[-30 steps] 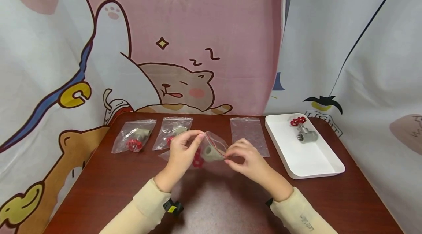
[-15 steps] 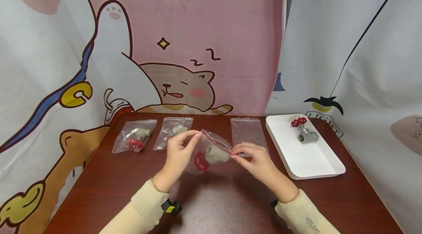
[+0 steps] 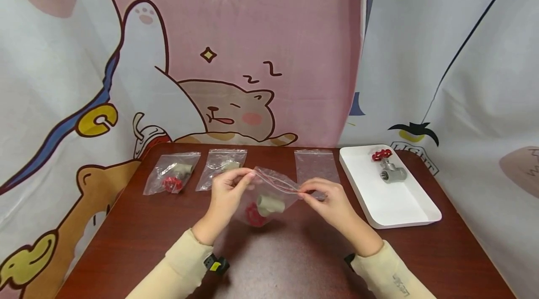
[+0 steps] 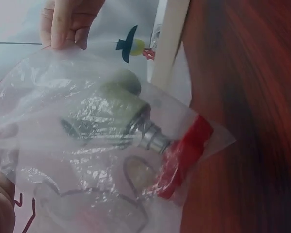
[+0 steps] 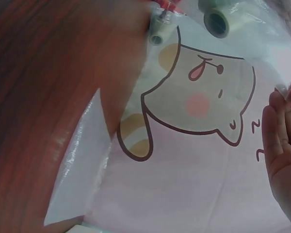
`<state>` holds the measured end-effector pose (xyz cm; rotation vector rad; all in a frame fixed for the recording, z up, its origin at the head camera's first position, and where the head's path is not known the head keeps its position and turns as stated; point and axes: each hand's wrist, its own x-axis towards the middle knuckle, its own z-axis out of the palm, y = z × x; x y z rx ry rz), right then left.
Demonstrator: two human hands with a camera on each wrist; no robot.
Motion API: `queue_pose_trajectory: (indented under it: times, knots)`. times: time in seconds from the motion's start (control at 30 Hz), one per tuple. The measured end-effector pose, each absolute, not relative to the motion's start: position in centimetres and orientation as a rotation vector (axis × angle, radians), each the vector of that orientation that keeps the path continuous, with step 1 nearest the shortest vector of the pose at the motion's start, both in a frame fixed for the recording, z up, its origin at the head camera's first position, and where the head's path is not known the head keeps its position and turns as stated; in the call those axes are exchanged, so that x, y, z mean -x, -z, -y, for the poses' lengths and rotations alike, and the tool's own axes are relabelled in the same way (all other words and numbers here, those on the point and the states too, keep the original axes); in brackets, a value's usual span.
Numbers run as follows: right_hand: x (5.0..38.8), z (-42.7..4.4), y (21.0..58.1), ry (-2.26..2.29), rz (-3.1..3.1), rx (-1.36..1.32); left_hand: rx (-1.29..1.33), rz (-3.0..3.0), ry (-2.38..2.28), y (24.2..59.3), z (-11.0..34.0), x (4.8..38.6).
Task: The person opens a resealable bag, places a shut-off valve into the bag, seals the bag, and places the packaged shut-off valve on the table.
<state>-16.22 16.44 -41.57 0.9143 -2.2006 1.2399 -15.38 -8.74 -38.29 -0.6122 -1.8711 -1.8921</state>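
A clear zip bag [image 3: 283, 184] with a red line along its mouth hangs between both hands above the table. Inside it is a valve [image 3: 271, 204] with a grey-green body and a red handwheel [image 3: 254, 215], its metal stem visible in the left wrist view. My left hand [image 3: 225, 200] pinches the left end of the bag's mouth between thumb and fingers. At the right end, my right hand [image 3: 332, 203] pinches the mouth edge. Whether the seal is closed cannot be told. The right hand [image 5: 283, 141] shows at the edge of the right wrist view.
Two bagged valves lie at the back left: one bag [image 3: 168, 175] fully seen, another bag [image 3: 214, 172] partly behind the left hand. A flat, empty zip bag [image 3: 316, 165] lies behind the right hand. The white tray [image 3: 404, 210] at right holds an unbagged valve [image 3: 393, 175].
My right hand has moved right, drawing the bag's mouth straighter and wider. The valve in the bag hangs slightly lower than half a second ago. The left hand has shifted slightly left.
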Motion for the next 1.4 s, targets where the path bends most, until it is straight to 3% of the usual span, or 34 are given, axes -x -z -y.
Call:
queue_pose_trajectory:
  times: [0.8,1.0,1.4]
  knots:
    - [16.8,-16.5,41.7,-1.118,2.607,-0.694,0.602,2.085,1.789,39.5,8.0,15.8]
    - [17.8,-15.0,40.6,-0.951,2.674,-0.779,0.637,2.119,1.738,39.2,7.8,15.6]
    - [19.1,-12.9,39.8,-1.382,2.464,-0.956,0.713,2.103,1.761,39.0,7.8,15.6]
